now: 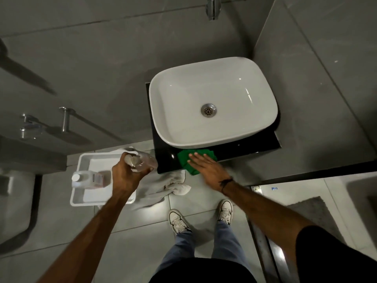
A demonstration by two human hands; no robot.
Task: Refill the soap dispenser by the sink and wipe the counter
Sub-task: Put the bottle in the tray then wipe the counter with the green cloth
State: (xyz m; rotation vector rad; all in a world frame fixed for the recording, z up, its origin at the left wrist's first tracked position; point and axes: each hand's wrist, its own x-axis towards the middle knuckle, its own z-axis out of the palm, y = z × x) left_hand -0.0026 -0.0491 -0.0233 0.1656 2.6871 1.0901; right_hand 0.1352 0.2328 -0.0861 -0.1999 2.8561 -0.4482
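A white basin sits on a glossy black counter. My right hand lies flat, fingers spread, on a green cloth at the counter's front edge. My left hand grips a clear soap dispenser bottle, holding it in the air just left of the counter's corner. A white refill jug with a white cap lies in a white tray on the floor to the left.
A pale towel is bunched on the floor tiles below the counter. A chrome tap sticks out of the wall above the basin. A towel rail is on the left wall. My feet stand before the counter. A grey mat lies right.
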